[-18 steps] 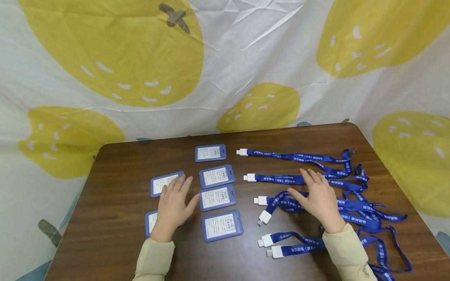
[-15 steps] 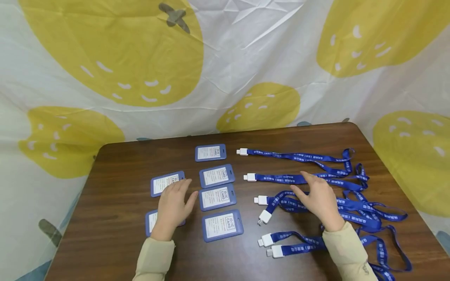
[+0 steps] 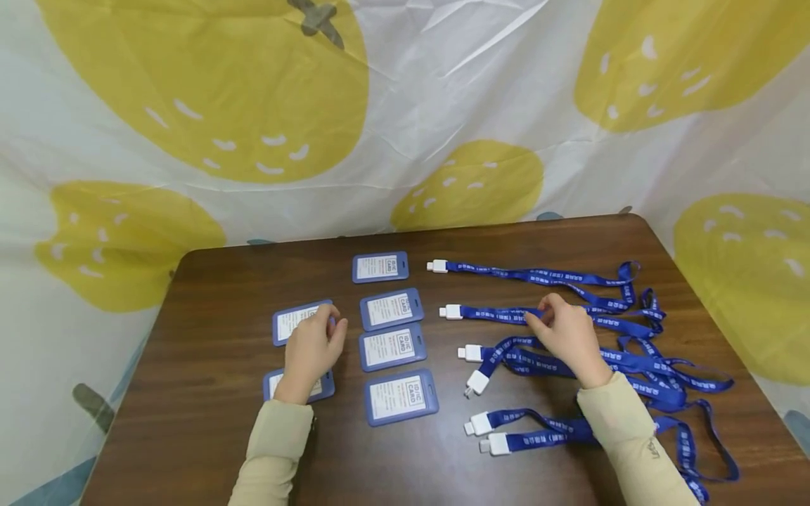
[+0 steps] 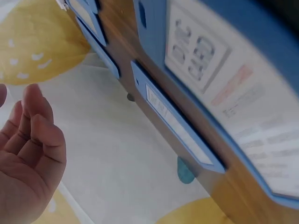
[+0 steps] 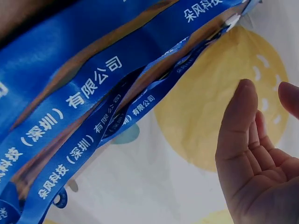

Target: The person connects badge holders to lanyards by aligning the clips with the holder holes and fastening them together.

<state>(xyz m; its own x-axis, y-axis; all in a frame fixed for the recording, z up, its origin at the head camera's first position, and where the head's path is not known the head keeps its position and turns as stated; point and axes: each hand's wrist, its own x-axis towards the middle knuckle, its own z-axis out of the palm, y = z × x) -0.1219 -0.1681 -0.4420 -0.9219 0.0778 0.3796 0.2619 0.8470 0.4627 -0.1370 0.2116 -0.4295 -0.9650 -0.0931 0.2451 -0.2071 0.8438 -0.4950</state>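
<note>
On the bench (image 3: 202, 316), blue lanyards (image 3: 493, 314) stretch toward the right edge; the right grip (image 3: 565, 336) and left grip (image 3: 312, 348) are empty, loosely bent; card holders (image 3: 393, 347) lie nearer the left edge, none visibly joined.

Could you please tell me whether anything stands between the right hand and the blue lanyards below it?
Nothing visible does. The right hand is above the printed blue lanyards; the right wrist view shows only the patterned cloth behind the gap.
</note>
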